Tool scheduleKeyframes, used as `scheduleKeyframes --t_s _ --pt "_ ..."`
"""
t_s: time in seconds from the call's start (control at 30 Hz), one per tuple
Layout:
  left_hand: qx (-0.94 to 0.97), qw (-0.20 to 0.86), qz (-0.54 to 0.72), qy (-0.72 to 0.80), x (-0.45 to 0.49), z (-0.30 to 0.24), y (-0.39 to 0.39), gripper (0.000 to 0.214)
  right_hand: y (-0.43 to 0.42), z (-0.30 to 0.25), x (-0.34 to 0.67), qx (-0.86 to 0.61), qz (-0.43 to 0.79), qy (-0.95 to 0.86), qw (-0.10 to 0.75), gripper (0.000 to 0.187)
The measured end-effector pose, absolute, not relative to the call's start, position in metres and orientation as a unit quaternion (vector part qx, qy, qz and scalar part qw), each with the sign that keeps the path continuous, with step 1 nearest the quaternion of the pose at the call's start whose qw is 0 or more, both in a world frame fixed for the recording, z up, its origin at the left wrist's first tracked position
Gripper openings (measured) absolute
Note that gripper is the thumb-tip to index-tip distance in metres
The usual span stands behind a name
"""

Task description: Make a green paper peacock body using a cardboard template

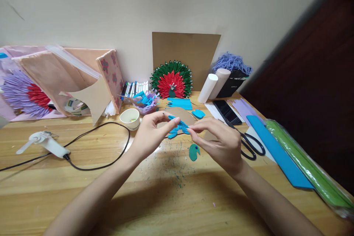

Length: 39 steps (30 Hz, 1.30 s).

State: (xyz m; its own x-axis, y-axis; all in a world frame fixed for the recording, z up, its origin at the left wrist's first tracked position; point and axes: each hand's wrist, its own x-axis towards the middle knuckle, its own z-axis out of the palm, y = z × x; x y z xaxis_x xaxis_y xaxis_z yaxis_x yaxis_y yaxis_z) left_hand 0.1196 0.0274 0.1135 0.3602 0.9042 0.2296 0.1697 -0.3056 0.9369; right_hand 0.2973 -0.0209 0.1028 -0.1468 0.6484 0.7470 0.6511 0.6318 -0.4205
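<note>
Above the middle of the table, my left hand point(153, 129) pinches a small fan of narrow blue paper strips point(180, 127) between thumb and fingers. The fingertips of my right hand point(219, 141) close on the strips' right end. Behind the fan lies a rounded brown cardboard piece point(181, 111), partly covered by my hands. A green bird-head cutout point(194, 152) with a dark blue eye rests on the table just below my right fingers. Further back are a blue sheet with cut edges point(179, 103) and a small blue scrap point(198, 114).
A glue gun point(49, 143) with a black cord lies left, near a white cup point(129, 119) and a bowl of paper strips point(148, 103). A green-and-red peacock point(172, 81) leans on cardboard at the back. Black-handled scissors point(249, 145), a phone point(227, 112) and blue sheets point(279, 151) lie right.
</note>
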Motion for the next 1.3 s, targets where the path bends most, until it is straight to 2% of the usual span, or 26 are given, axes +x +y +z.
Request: scheduleKeyframes --t_s 0.17,0.37,0.83,1.3 --pt "0.650 0.542 0.396 0.358 0.126 0.109 0.024 0.019 -0.020 0.097 0.294 -0.408 -0.056 -0.773 0.483 0.011" --pt "0.633 0.570 0.390 0.350 0.129 0.099 0.026 0.024 -0.017 0.089 0.290 -0.385 -0.093 -0.776 0.491 0.012" --pt "0.690 0.465 0.365 0.417 0.122 0.104 0.033 0.035 -0.012 0.079 0.289 -0.420 -0.081 -0.765 0.482 0.012" --pt "0.661 0.529 0.359 0.391 0.124 0.104 0.033 0.030 -0.012 0.082 0.288 -0.407 -0.049 -0.769 0.490 0.010"
